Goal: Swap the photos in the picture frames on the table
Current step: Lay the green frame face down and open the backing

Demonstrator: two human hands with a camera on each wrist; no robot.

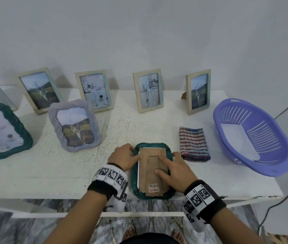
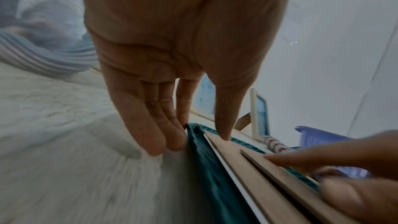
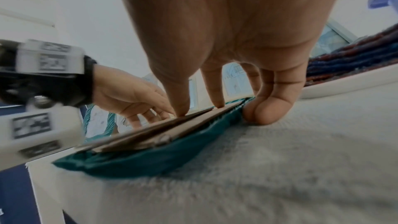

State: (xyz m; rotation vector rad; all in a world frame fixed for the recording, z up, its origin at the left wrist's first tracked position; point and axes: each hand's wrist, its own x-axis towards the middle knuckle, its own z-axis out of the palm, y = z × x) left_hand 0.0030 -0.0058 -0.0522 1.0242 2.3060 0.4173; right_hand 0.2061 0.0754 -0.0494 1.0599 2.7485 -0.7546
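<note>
The dark green ribbed oval picture frame (image 1: 134, 180) lies face down at the near edge of the white table (image 1: 51, 169), its brown cardboard backing board (image 1: 150, 171) up and slightly overhanging the frame's near end. The left hand (image 1: 123, 156) braces the frame's left rim, fingers straight against its side and thumb on the board. The right hand (image 1: 173, 171) presses thumb and forefinger flat on the board, the other fingers tucked beside the right rim; neither hand grasps anything. The likely risk: pushing the board toward the person could drag the whole frame off the table edge, or let the white sheet (image 2: 241, 192) beneath slip out crooked
</note>
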